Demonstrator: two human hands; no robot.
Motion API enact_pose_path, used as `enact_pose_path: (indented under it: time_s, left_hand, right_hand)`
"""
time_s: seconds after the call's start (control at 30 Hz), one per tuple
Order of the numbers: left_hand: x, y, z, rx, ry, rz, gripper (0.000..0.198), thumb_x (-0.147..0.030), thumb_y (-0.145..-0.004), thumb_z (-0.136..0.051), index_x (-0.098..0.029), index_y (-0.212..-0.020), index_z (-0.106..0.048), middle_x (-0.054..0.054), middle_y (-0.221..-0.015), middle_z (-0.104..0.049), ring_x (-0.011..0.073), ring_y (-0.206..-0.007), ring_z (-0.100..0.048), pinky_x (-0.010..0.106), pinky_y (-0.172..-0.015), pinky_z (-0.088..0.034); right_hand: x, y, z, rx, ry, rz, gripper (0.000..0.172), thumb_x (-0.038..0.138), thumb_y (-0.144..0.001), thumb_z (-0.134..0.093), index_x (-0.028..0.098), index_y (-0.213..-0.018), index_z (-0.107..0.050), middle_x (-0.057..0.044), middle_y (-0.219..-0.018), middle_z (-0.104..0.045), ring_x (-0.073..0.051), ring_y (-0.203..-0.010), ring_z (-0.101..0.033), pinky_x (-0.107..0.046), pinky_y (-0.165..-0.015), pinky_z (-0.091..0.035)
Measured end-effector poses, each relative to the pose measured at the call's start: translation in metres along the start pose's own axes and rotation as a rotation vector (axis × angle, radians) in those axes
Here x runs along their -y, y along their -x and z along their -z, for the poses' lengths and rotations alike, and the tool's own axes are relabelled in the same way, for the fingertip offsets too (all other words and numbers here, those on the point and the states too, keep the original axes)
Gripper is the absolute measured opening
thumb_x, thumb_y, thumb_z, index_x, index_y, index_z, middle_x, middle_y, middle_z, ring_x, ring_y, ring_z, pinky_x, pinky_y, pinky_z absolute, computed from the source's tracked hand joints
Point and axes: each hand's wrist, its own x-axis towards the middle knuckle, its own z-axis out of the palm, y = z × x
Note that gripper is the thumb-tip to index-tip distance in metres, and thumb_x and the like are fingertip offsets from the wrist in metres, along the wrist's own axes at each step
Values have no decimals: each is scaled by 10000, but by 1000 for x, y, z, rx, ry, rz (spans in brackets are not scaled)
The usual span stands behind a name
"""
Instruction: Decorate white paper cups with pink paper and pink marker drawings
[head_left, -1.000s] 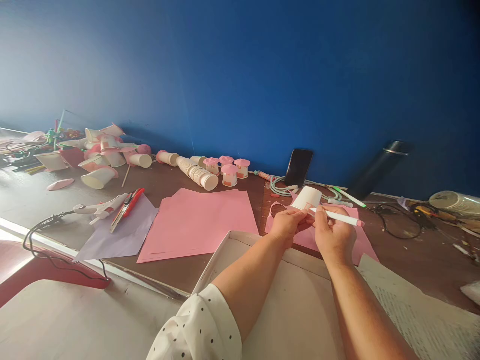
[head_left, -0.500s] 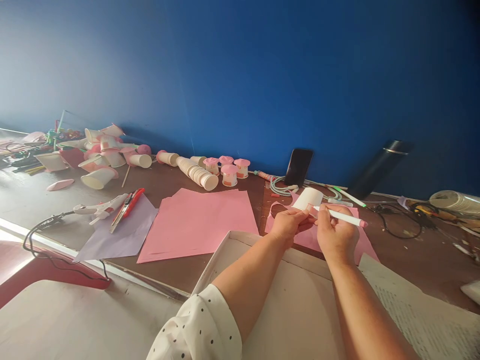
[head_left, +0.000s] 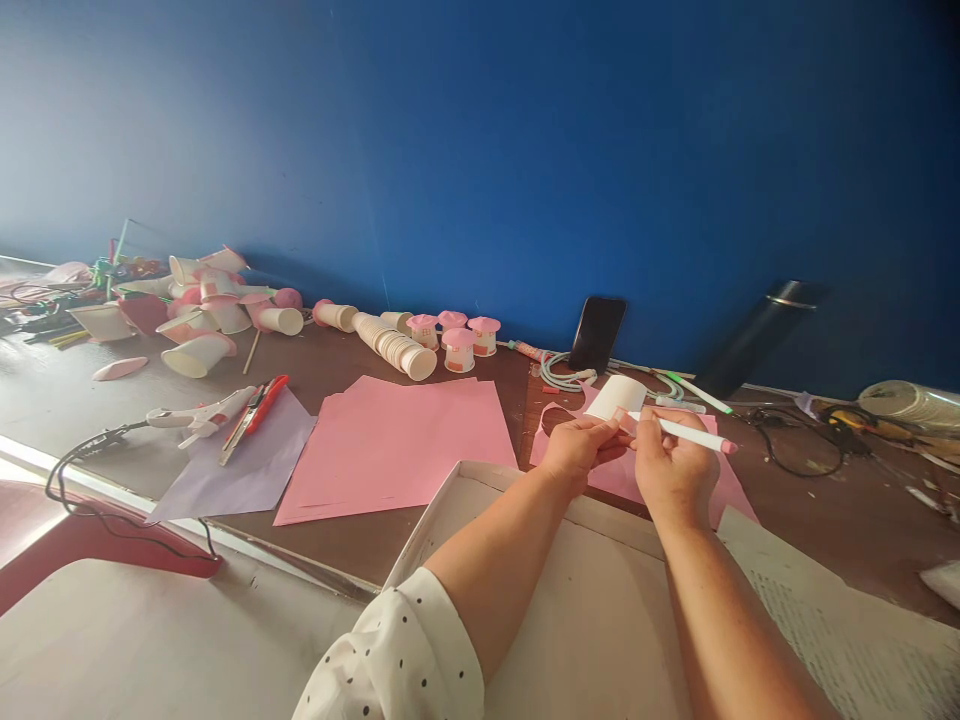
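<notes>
My left hand (head_left: 581, 452) is closed on a white paper cup (head_left: 616, 397), held tilted with its base away from me. Pink-red marks show on the cup's side near my thumb. In my right hand (head_left: 675, 465) is a white felt-tip pen (head_left: 696, 433) with a pink end, its tip against or very close to the cup; the fingers partly hide the contact. Below both hands lies a shallow white box lid (head_left: 585, 610). A cut pink sheet (head_left: 731, 490) is spread beneath the cup and pen.
Pink paper sheets (head_left: 405, 440), a red utility knife (head_left: 259, 410) and a glue gun (head_left: 206, 412) lie left. Behind are stacked cups (head_left: 394, 345), several small cup houses (head_left: 459, 352), a phone (head_left: 598, 333) and a dark bottle (head_left: 761, 340). Cables and a printed sheet (head_left: 832, 610) lie right.
The pen and my right hand have shifted very slightly. My left hand and the cup stay in almost the same place.
</notes>
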Motion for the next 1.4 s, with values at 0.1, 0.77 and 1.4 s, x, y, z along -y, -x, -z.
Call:
enact_pose_path:
  time_s: [0.1,0.77,1.4]
  left_hand:
    - [0,0,0,-5,5,4,214,-264,-716,-751,-70,-721,-661,86,-727,-660,148,-734,-648,382,-954,-464]
    - [-2,1,-2,-3,-10,17,221,-276,-717,-749,-73,-719,-662,87,-712,-665,151,-736,-651,374,-946,-465]
    - [-3,2,-3,6,-20,6,200,-267,-733,-723,-73,-728,-673,80,-719,-666,142,-721,-648,366,-950,-468]
  right_hand:
    - [0,0,0,3,2,-12,197,355,-794,-542,171,-816,-609,-74,-724,-684,-180,-588,-631,-284,-603,-458]
    - [-1,-1,1,0,4,-25,212,372,-796,-540,173,-814,-612,-72,-739,-684,-185,-599,-632,-297,-626,-459]
    - [0,0,2,45,49,-62,239,401,-776,-522,178,-788,-608,-61,-631,-642,-200,-615,-601,-297,-618,-437]
